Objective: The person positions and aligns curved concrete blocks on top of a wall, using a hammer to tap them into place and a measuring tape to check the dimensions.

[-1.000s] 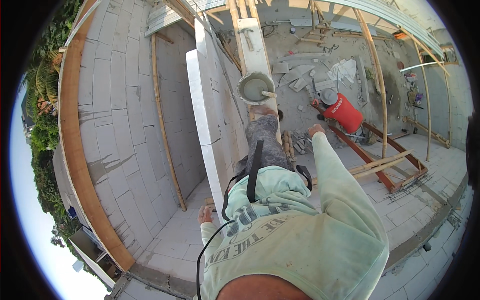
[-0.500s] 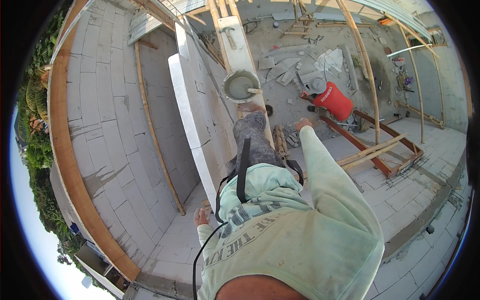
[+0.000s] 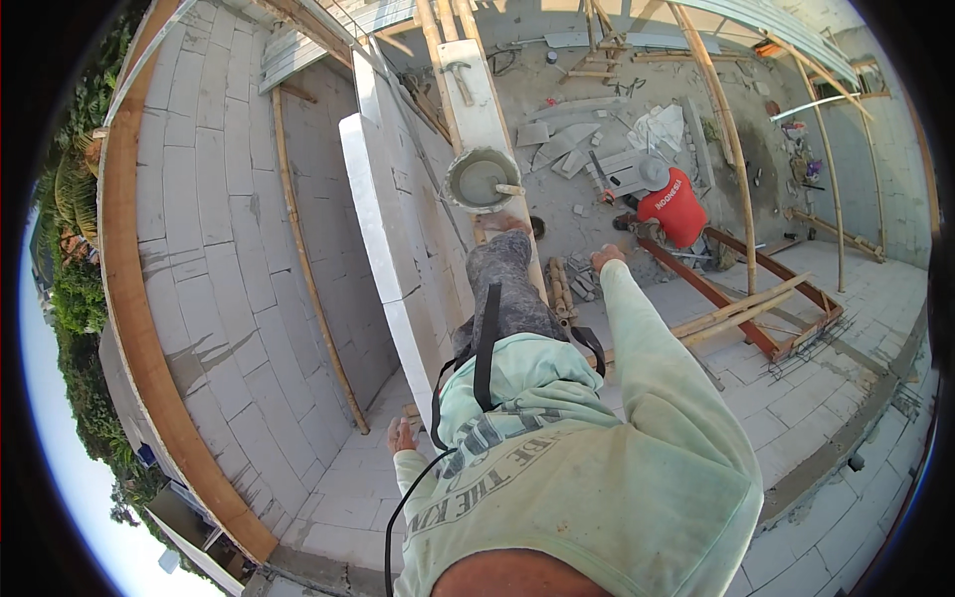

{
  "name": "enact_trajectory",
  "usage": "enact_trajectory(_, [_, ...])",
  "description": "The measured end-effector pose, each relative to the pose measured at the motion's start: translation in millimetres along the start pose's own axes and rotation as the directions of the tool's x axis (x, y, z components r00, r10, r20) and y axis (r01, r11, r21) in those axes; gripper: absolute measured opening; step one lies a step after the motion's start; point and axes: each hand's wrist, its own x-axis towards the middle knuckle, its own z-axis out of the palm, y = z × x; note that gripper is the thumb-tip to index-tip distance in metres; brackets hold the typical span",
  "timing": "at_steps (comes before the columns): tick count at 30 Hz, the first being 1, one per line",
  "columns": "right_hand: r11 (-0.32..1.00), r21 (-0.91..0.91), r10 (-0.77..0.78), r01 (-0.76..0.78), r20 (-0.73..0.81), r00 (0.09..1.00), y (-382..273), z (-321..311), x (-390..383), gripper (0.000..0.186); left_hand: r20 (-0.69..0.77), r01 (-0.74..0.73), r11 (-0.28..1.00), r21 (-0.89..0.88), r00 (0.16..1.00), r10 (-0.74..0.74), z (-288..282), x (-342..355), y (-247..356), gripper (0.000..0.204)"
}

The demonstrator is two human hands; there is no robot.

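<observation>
My left hand [image 3: 403, 435] hangs low beside the white block wall [image 3: 378, 219], fingers apart and holding nothing visible. My right hand [image 3: 607, 257] is out to the right over the drop, fingers curled; whether they hold anything is hidden. My foot [image 3: 507, 226] rests on the narrow plank walkway [image 3: 476, 126] of board and bamboo, just short of a round bucket [image 3: 465, 199] of grey wet mix with a handle sticking out over its rim. A hammer [image 3: 461, 85] lies farther along the walkway, beyond the bucket.
Below at right a co-worker [image 3: 671, 209] in red and a grey hat bends over pale boards. Beside them are a red steel frame [image 3: 696, 274], upright bamboo poles [image 3: 746, 219] and scattered rubble [image 3: 567, 144]. A long timber board [image 3: 134, 318] edges the block wall at left.
Since a second ago the view has shifted, so the scene sits slightly farther left. The co-worker's head and arms have moved a little. My hands keep much the same pose.
</observation>
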Motion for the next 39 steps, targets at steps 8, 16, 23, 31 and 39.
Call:
enact_trajectory(8, [1.0, -0.006, 0.018, -0.018, -0.004, 1.0, -7.6, -7.5, 0.5, 0.04, -0.009, -0.003, 1.0, -0.017, 1.0, 0.003, 3.4, -7.4, -1.2, 0.061])
enact_trajectory(16, [0.999, -0.037, 0.023, -0.023, 0.01, 1.0, 10.7, -11.2, 6.7, 0.037, -0.039, -0.012, 1.0, 0.006, 0.999, 0.013, 10.9, -12.6, 16.5, 0.061])
enact_trajectory(23, [0.997, -0.068, -0.023, 0.02, -0.05, 0.998, 5.9, -15.4, 9.5, 0.034, -0.039, -0.007, 1.0, 0.007, 0.999, 0.007, 13.2, -18.5, 21.1, 0.062])
enact_trajectory(31, [0.992, -0.123, -0.033, 0.027, -0.042, 0.999, 19.6, -13.5, 20.4, 0.034, -0.012, -0.012, 0.999, 0.052, 1.0, 0.012, 12.4, -14.7, 27.7, 0.064])
enact_trajectory(39, [0.958, -0.247, -0.154, 0.144, -0.024, 0.988, 46.0, 17.0, 62.1, 0.032, -0.003, -0.043, 0.998, 0.042, 0.999, 0.043, 17.2, -13.8, 36.5, 0.068])
